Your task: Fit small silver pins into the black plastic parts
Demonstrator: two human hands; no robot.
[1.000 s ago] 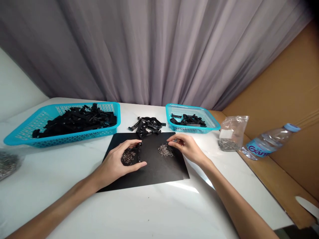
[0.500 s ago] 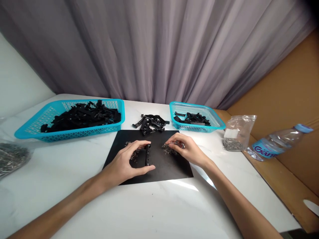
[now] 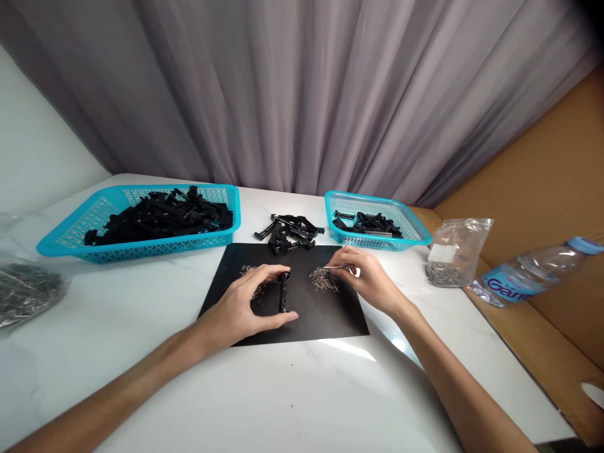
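Between the thumb and fingers of my left hand (image 3: 243, 305) a narrow black plastic part (image 3: 284, 292) is gripped at its two ends, above a black mat (image 3: 264, 330). My right hand (image 3: 361, 274) pinches slim metal tweezers (image 3: 346, 267), mostly covered by the fingers. Their tip is at the upper edge of a pile of small metal pins (image 3: 324, 280) on the mat. A second pile of small metal pieces (image 3: 257, 294) lies partly hidden behind my left hand.
Loose black parts (image 3: 289, 233) lie behind the mat. A blue basket (image 3: 160, 245) of black parts stands left, a smaller one (image 3: 377, 242) right. Bags of metal pieces lie at the left (image 3: 28, 292) and right (image 3: 446, 270), beside a water bottle (image 3: 523, 277).
My right hand has shifted slightly right and up at the pin pile, uncovering more of it. My left hand still holds the black part. The whole view has shifted a little.
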